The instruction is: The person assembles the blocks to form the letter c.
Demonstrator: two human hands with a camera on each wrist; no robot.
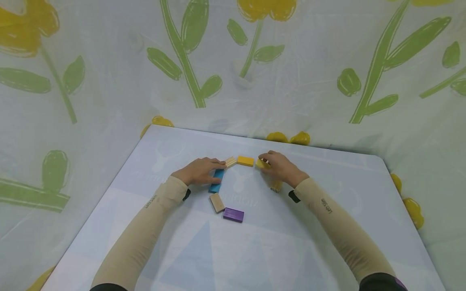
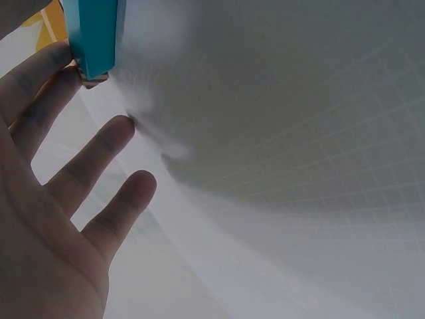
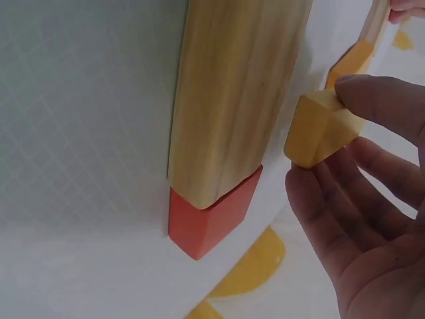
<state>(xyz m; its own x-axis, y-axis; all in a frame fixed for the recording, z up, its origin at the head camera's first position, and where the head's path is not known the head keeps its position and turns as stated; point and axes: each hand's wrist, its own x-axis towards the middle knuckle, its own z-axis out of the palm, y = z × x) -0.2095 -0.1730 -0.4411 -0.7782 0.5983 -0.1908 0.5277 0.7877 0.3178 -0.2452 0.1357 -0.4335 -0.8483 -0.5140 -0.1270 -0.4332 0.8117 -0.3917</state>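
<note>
My right hand (image 1: 281, 167) pinches a pale yellow block (image 3: 325, 126) between thumb and fingertips, beside the orange block (image 1: 245, 161). A long wooden block (image 3: 236, 93) lies close to that hand, a red block (image 3: 214, 216) at its end; the hand hides the red one in the head view. My left hand (image 1: 199, 170) has its fingers extended, fingertips at the striped wooden block (image 1: 230, 162). Its thumb overlaps the blue block (image 1: 215, 187) in the head view. In the left wrist view, two fingertips touch near the blue block's end, the other fingers spread apart.
Nearer me on the white table (image 1: 174, 250), a plain wooden block (image 1: 217, 202) and a purple block (image 1: 234, 215) continue the curved row of blocks. A flower-printed sheet (image 1: 291, 93) hangs behind the table's far edge.
</note>
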